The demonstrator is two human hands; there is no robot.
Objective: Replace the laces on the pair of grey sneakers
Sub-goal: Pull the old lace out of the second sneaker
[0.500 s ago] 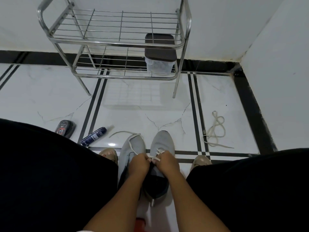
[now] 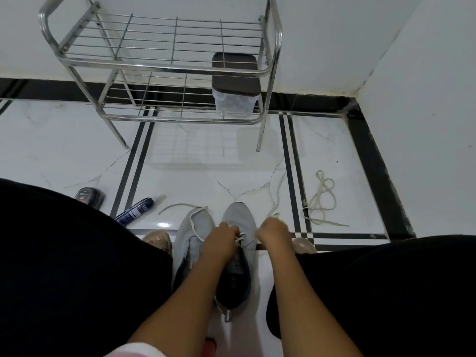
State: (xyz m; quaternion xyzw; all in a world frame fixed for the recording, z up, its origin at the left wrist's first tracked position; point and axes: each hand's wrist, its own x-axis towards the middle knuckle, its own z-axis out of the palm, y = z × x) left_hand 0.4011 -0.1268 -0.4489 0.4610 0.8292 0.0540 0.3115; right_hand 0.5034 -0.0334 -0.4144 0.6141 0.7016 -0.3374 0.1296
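**Right hand draws the lace out sideways**

Half a second ago both your hands met over the eyelets of the right-hand grey mesh sneaker (image 2: 238, 220). Now your right hand (image 2: 273, 231) has swung out past the shoe's edge, fingers curled round the white flat lace (image 2: 248, 241), which runs taut back to the eyelets. Your left hand (image 2: 221, 239) stays on the tongue, apparently pinching the crossing, though its fingertips are hidden. That pull suggests you are drawing a lace through this shoe. The left-hand grey sneaker (image 2: 197, 228) lies touching it on the white tiled floor (image 2: 77, 155), its lace loose.

On the steel wire rack (image 2: 164, 70), a clear plastic tub with a dark brown lid (image 2: 235, 86) sits on the lower shelf; its contents are unreadable.
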